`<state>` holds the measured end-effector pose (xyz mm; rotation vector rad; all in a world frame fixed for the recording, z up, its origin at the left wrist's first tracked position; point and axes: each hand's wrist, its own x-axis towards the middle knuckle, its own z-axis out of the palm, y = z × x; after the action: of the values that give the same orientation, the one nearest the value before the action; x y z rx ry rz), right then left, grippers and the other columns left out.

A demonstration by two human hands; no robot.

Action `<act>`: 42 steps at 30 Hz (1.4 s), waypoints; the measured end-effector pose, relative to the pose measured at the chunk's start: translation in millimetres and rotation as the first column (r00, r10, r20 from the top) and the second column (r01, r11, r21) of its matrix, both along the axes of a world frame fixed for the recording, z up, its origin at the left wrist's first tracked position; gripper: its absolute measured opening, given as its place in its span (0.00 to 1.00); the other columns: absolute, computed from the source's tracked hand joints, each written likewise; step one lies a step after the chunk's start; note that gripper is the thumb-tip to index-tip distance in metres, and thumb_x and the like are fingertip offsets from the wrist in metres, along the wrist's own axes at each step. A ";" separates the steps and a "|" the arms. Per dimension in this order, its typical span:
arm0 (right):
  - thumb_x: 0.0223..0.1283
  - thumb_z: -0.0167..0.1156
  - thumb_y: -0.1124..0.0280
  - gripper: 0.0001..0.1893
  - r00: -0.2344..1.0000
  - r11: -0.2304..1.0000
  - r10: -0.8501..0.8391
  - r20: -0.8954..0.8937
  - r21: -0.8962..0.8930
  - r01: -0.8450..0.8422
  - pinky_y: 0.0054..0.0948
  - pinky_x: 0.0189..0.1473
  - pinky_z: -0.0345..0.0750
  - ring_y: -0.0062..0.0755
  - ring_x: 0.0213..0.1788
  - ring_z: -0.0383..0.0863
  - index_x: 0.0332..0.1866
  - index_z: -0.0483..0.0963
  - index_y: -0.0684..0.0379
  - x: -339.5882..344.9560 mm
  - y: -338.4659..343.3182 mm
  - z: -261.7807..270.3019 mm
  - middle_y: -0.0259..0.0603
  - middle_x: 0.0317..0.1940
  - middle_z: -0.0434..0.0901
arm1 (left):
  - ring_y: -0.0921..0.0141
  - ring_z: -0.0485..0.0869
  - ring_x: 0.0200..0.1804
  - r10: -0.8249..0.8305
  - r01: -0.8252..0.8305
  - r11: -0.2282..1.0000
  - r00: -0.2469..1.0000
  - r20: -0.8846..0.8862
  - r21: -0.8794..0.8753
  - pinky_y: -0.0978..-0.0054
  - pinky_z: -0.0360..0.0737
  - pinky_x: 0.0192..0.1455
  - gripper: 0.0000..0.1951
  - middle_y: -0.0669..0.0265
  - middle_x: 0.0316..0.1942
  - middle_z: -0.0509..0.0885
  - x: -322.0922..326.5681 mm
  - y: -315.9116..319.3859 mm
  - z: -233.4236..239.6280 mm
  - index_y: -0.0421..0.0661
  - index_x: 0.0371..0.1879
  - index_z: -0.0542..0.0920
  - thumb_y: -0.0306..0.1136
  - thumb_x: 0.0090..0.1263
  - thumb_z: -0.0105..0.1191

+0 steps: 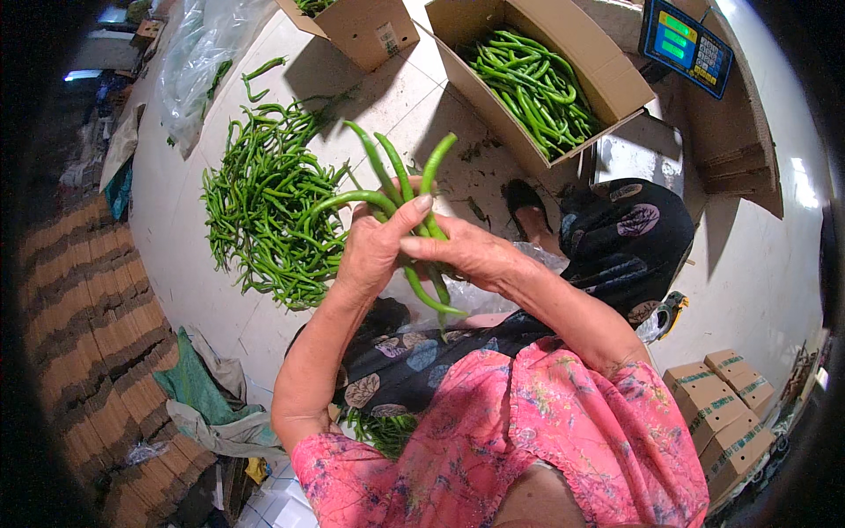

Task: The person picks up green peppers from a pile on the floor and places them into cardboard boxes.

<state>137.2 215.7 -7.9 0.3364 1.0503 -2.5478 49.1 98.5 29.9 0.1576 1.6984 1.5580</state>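
Several long green chili peppers [379, 158] are held between my two hands, in front of my lap. My left hand [379, 241] grips them from the left side of the view, its thumb across the stems. From the right, my right hand [462, 247] closes on the same bunch, and the two thumbs nearly meet. Some pepper tips point up and away, others hang below the hands. A loose heap of green chili peppers [270, 198] lies on the tiled floor to the left. An open cardboard box [455, 72] at the upper right holds more peppers.
Another cardboard box [370, 33] stands at the top, near clear plastic sheeting [204, 59]. A scale display [686, 49] is at the upper right. A tape dispenser [673, 313] and closed cartons [719, 409] sit at the right. Flattened cardboard [99, 317] is stacked at the left, beside green sacking [204, 389].
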 end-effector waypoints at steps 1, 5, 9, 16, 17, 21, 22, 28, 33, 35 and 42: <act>0.57 0.64 0.61 0.22 0.988 0.986 0.151 -0.022 0.073 -0.149 0.23 0.38 0.72 0.21 0.36 0.74 0.53 0.71 0.61 5.1 6.4 -3.6 0.36 0.35 0.77 | 0.74 0.77 0.43 -0.044 0.041 0.992 0.999 -0.023 -0.118 0.75 0.74 0.49 0.20 0.64 0.41 0.81 -0.1 -0.1 2.8 0.40 0.50 0.78 0.41 0.65 0.58; 0.60 0.60 0.66 0.15 0.998 0.993 0.060 0.008 -0.098 -0.059 0.22 0.38 0.78 0.24 0.35 0.80 0.48 0.73 0.62 17.5 6.8 -15.2 0.39 0.35 0.80 | 0.74 0.77 0.42 -0.189 0.188 0.982 0.981 -0.031 -0.028 0.75 0.74 0.47 0.24 0.64 0.44 0.80 -3.2 1.3 -11.7 0.38 0.53 0.76 0.42 0.64 0.60; 0.61 0.61 0.65 0.18 0.998 0.955 -0.048 0.038 -0.292 0.057 0.23 0.37 0.81 0.26 0.35 0.82 0.51 0.72 0.65 18.8 18.2 -27.6 0.45 0.39 0.81 | 0.77 0.78 0.36 -0.201 0.198 0.979 0.953 0.225 0.036 0.80 0.75 0.37 0.21 0.64 0.43 0.81 -7.3 6.2 -12.0 0.37 0.53 0.75 0.37 0.64 0.60; 0.62 0.58 0.66 0.22 0.991 0.888 -0.107 0.080 -0.441 0.132 0.26 0.46 0.82 0.34 0.47 0.83 0.58 0.67 0.67 19.5 30.7 -36.1 0.51 0.48 0.79 | 0.75 0.80 0.37 -0.060 0.064 0.998 0.983 0.172 -0.022 0.79 0.77 0.42 0.16 0.64 0.40 0.82 -15.4 4.1 -36.6 0.38 0.51 0.77 0.29 0.66 0.57; 0.63 0.58 0.67 0.22 0.985 0.885 -0.143 0.098 -0.434 0.172 0.27 0.47 0.82 0.35 0.48 0.82 0.57 0.67 0.67 19.8 29.4 -42.3 0.52 0.49 0.78 | 0.75 0.80 0.37 -0.055 0.064 0.997 0.984 0.168 -0.046 0.78 0.77 0.43 0.16 0.65 0.40 0.82 -16.1 5.6 -35.6 0.38 0.51 0.77 0.29 0.66 0.57; 0.65 0.55 0.67 0.20 0.945 0.908 -0.201 0.256 -0.313 0.278 0.28 0.46 0.81 0.38 0.50 0.82 0.59 0.66 0.66 17.2 38.1 -61.7 0.53 0.51 0.78 | 0.74 0.80 0.39 -0.012 0.034 0.993 0.982 0.188 -0.112 0.77 0.78 0.44 0.19 0.68 0.37 0.81 -25.8 6.1 -28.9 0.40 0.54 0.76 0.33 0.66 0.57; 0.65 0.55 0.66 0.20 0.938 0.914 -0.214 0.273 -0.282 0.291 0.28 0.46 0.81 0.38 0.51 0.81 0.58 0.67 0.65 17.6 40.0 -65.1 0.53 0.51 0.77 | 0.73 0.80 0.41 0.007 0.018 0.991 0.983 0.186 -0.130 0.76 0.77 0.45 0.18 0.67 0.39 0.80 -29.0 5.7 -25.2 0.40 0.54 0.76 0.32 0.67 0.55; 0.66 0.56 0.69 0.12 0.927 0.839 -0.230 0.296 -0.423 0.343 0.32 0.51 0.82 0.44 0.55 0.79 0.47 0.72 0.67 14.0 35.3 -75.6 0.60 0.54 0.74 | 0.74 0.81 0.42 0.024 -0.022 1.000 0.975 0.221 -0.013 0.77 0.79 0.44 0.23 0.68 0.37 0.79 -37.6 2.6 -25.6 0.36 0.59 0.71 0.33 0.66 0.56; 0.67 0.53 0.70 0.11 0.920 0.689 -0.300 0.252 -0.610 0.391 0.35 0.55 0.80 0.44 0.56 0.77 0.46 0.72 0.68 9.5 31.9 -78.9 0.58 0.55 0.74 | 0.76 0.76 0.33 0.021 -0.026 0.999 0.977 0.213 0.020 0.84 0.73 0.33 0.15 0.70 0.31 0.76 -36.3 1.5 -30.3 0.37 0.49 0.73 0.28 0.64 0.52; 0.68 0.52 0.70 0.14 0.913 0.666 -0.325 0.247 -0.625 0.407 0.36 0.55 0.80 0.41 0.53 0.79 0.51 0.69 0.69 8.5 30.4 -78.7 0.54 0.52 0.76 | 0.80 0.71 0.28 -0.026 0.043 0.988 0.993 0.113 -0.150 0.87 0.65 0.29 0.11 0.73 0.27 0.74 -29.4 1.2 -29.2 0.40 0.41 0.74 0.29 0.61 0.54; 0.68 0.50 0.71 0.19 0.888 0.705 -0.403 0.222 -0.543 0.456 0.41 0.55 0.78 0.43 0.55 0.77 0.59 0.63 0.71 8.1 22.2 -81.6 0.52 0.56 0.72 | 0.74 0.81 0.37 -0.511 0.258 0.823 0.726 -0.461 -0.506 0.76 0.78 0.43 0.21 0.65 0.36 0.83 8.5 21.1 -38.0 0.40 0.43 0.74 0.28 0.51 0.68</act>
<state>145.3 237.9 -89.6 0.5622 0.0997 -3.0689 57.6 119.6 -8.0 0.8002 2.2409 0.8306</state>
